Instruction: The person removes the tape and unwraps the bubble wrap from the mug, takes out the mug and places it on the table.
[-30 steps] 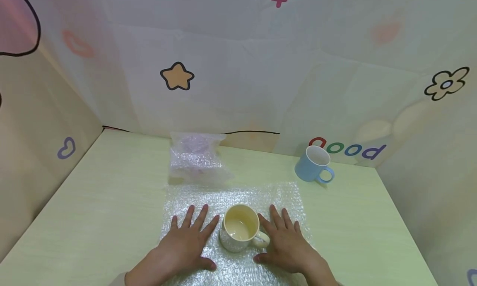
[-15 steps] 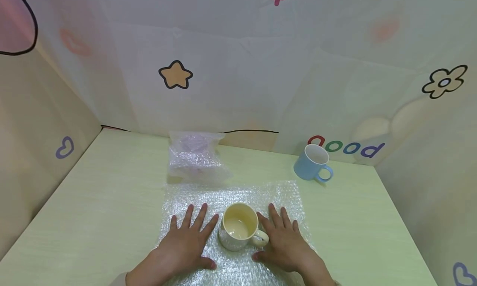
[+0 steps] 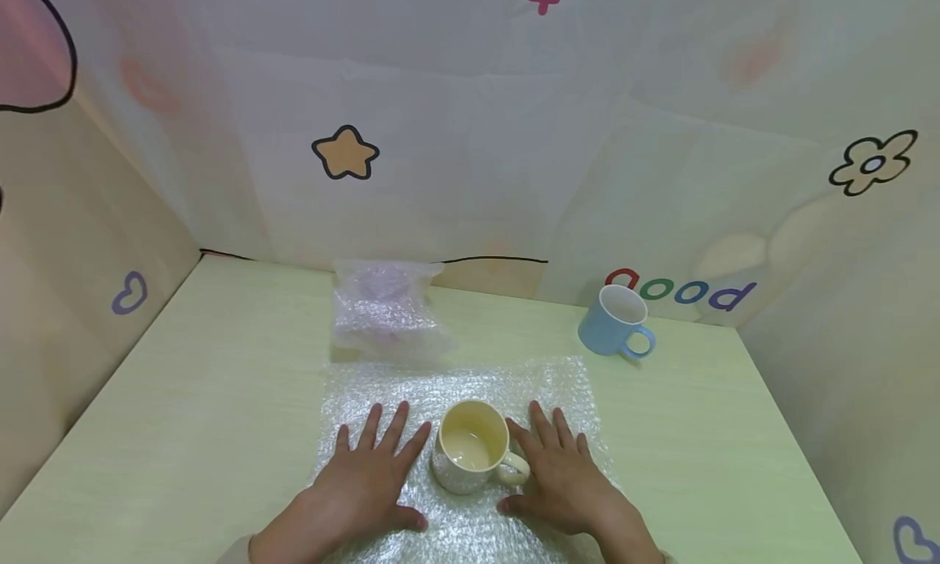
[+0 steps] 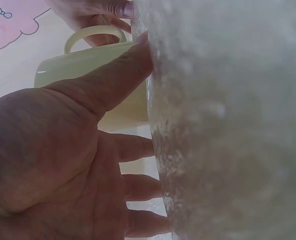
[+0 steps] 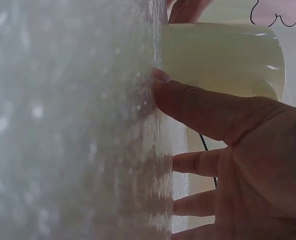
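A pale yellow mug (image 3: 470,458) stands upright on a sheet of bubble wrap (image 3: 455,531), its handle pointing right. To its left, my left hand (image 3: 363,478) rests on the wrap with fingers spread. On the handle side, my right hand (image 3: 565,478) lies with its fingers spread too. The left wrist view shows the left fingertips touching the bubble wrap (image 4: 228,125), with the mug (image 4: 62,70) beyond the thumb. In the right wrist view, the right thumb tip meets the bubble wrap (image 5: 77,125) near the mug (image 5: 223,55). Neither hand holds anything.
A light blue mug (image 3: 611,323) stands at the back right, near the wall. Behind the sheet lies a bundle (image 3: 385,307) in bubble wrap; its contents are blurred. Printed cloth walls (image 3: 455,156) border the pale green table (image 3: 213,384) at the back and sides.
The head view has shifted slightly. Both hands, the mugs and the bubble wrap stay where they were.
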Tool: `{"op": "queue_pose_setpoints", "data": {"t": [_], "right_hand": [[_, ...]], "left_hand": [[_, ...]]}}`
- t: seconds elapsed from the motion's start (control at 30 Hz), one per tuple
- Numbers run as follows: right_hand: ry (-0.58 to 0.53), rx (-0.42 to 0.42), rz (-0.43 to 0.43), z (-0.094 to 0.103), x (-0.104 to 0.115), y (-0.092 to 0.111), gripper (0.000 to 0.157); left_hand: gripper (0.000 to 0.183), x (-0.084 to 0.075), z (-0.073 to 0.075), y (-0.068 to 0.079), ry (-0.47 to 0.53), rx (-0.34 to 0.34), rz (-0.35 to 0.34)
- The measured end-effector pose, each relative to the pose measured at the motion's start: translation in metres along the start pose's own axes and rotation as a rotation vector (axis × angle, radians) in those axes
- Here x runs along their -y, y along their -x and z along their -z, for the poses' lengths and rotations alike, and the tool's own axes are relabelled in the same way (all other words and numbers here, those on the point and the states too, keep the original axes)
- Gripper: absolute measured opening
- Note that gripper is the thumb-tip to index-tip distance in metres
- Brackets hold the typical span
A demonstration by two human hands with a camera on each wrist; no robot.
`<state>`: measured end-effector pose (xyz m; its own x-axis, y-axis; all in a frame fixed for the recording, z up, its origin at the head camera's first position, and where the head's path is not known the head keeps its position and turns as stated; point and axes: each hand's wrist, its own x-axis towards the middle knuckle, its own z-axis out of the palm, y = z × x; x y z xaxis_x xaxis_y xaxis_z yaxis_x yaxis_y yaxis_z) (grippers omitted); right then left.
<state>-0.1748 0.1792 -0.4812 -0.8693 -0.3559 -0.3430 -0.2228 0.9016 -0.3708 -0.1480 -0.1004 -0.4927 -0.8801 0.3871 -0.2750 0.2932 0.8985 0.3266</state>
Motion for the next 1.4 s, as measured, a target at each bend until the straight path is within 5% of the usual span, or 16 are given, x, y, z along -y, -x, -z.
{"op": "queue_pose_setpoints", "data": {"t": [0.37,0.67,0.83,1.1,1.4], "right_hand": [[-0.015,0.009,0.07,0.006,-0.005,0.004,0.103],[-0.177,0.011,0.158,0.023,-0.022,0.006,0.099],[-0.259,-0.016,0.196,0.031,-0.025,0.01,0.082],[-0.335,-0.018,0.312,0.026,-0.024,0.011,0.031],[-0.362,-0.014,0.376,0.022,-0.02,0.013,0.02]], "left_hand": [[0.114,0.001,0.005,0.006,0.023,-0.03,-0.013],[0.116,0.014,0.012,0.002,0.193,-0.018,-0.064],[0.119,0.015,0.017,0.002,0.318,-0.042,-0.08],[0.126,-0.001,0.02,-0.008,0.494,-0.056,-0.141],[0.13,-0.023,0.015,-0.031,0.586,-0.122,-0.148]]}}
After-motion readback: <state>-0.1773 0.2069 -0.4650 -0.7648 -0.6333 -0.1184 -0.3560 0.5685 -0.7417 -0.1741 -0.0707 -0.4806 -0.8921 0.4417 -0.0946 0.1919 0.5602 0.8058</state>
